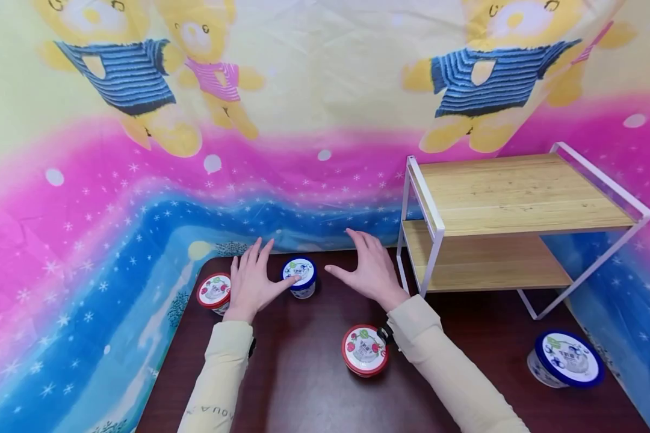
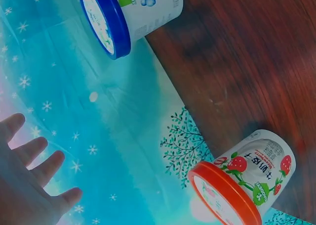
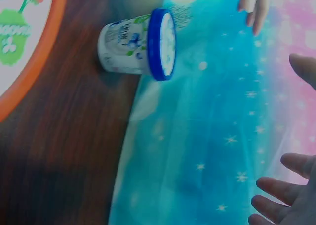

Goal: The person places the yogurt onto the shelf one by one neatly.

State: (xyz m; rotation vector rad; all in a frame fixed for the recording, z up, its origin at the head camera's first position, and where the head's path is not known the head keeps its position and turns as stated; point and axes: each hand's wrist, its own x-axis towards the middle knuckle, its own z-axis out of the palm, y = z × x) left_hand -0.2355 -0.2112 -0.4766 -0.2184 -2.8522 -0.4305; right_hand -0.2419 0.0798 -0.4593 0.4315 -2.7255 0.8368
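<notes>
Between my two hands, near the table's back edge, stands a paper tub with a blue lid and blueberry print [image 1: 302, 288]. My left hand [image 1: 256, 282] hovers to its left with fingers spread; in the head view the thumb overlaps the lid, while the left wrist view shows the hand apart from it. My right hand [image 1: 375, 270] is held to the tub's right, fingers extended, touching nothing. A red-lidded strawberry tub [image 1: 213, 291] stands left of my left hand, partly hidden by it. Another red-lidded tub [image 1: 365, 350] sits below my right wrist.
At the right back stands a two-tier wooden shelf [image 1: 525, 192] with a white metal frame. A second blue-lidded tub [image 1: 566, 359] is on the dark wooden table [image 1: 303, 385] in front of it. A printed bear cloth [image 1: 314, 162] hangs behind the table.
</notes>
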